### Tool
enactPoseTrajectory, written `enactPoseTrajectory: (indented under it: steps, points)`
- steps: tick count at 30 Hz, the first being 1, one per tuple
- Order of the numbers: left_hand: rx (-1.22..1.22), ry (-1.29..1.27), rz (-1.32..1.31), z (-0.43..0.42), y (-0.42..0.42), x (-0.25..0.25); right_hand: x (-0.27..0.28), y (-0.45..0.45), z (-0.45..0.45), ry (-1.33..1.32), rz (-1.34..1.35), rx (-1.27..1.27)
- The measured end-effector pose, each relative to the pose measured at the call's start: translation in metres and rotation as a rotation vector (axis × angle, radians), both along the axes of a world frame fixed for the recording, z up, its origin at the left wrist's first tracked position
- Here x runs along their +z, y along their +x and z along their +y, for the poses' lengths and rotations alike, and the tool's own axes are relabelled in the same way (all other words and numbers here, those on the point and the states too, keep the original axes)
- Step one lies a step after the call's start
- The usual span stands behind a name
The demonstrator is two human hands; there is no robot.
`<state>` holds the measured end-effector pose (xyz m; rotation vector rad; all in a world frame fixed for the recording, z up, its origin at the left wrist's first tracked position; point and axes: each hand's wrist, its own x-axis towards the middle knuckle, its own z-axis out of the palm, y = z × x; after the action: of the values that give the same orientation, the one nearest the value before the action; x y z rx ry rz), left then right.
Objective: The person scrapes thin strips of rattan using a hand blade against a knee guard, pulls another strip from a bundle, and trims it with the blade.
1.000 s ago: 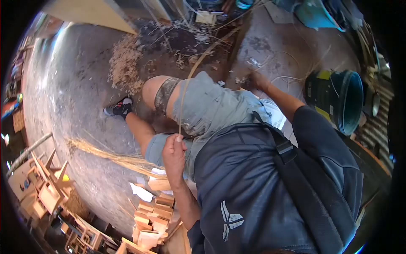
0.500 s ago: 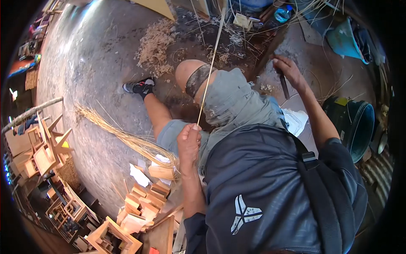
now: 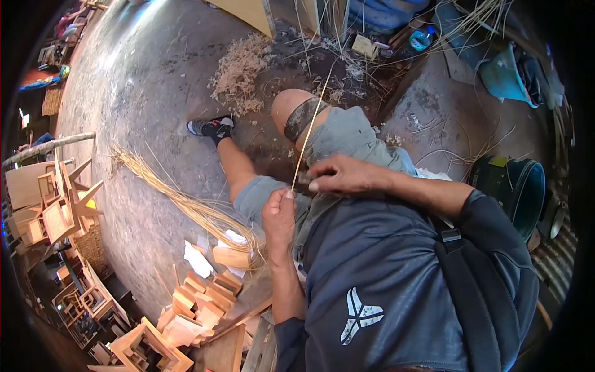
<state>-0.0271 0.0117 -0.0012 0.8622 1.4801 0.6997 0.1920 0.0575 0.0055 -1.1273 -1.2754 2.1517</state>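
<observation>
My left hand [image 3: 279,214] pinches the lower end of a thin pale strip [image 3: 315,118], which rises in front of my knee. Close to that end, my right hand [image 3: 347,175] is bent over my lap with curled fingers. A small part of the dark knife [image 3: 304,178] shows at its fingertips; the rest is hidden by the hand. To the left, a bundle of long straw-coloured strips [image 3: 180,198] lies on the floor, its near end by pale wooden blocks [image 3: 204,297].
Shavings [image 3: 242,71] are heaped beyond my foot. A dark bucket [image 3: 524,192] stands at the right, with a light blue container [image 3: 505,74] above it. Wooden frames [image 3: 62,217] are stacked at the left. A bottle [image 3: 420,40] lies near loose strips.
My right hand has come from the far right, where it held the knife over the floor, to the strip beside my left hand. The strip leans differently, and the view has shifted.
</observation>
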Motion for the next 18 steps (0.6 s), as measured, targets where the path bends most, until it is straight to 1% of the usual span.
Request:
enactPoseTrajectory:
  steps: [3, 4, 7, 8, 11, 12, 15, 17, 18]
  points:
    - [0.013, 0.011, -0.007, 0.002, 0.003, 0.003, 0.007, -0.011, 0.007, -0.129, 0.024, 0.156]
    - [0.02, 0.006, -0.003, 0.001, 0.004, 0.005, 0.008, -0.013, 0.011, -0.177, 0.055, 0.173]
    - [0.031, 0.028, -0.063, -0.001, -0.001, 0.001, -0.006, -0.021, 0.013, -0.411, 0.265, 0.114]
    - [0.014, -0.005, -0.079, -0.002, -0.005, 0.002, -0.01, -0.022, 0.014, -0.487, 0.355, 0.094]
    - [-0.028, -0.104, -0.096, -0.007, -0.018, 0.007, -0.021, -0.021, 0.019, -0.542, 0.36, 0.018]
    - [-0.037, -0.14, -0.076, -0.01, -0.023, 0.01, -0.025, -0.017, 0.022, -0.516, 0.395, -0.04]
    - [-0.025, -0.211, -0.048, -0.018, -0.049, 0.014, -0.031, 0.012, 0.043, -0.466, 0.345, 0.046]
    - [-0.016, -0.245, -0.012, -0.021, -0.07, 0.015, -0.003, 0.036, 0.063, -0.274, 0.193, 0.011]
    - [-0.015, -0.261, 0.021, -0.021, -0.081, 0.017, -0.007, 0.049, 0.075, -0.249, 0.129, -0.042]
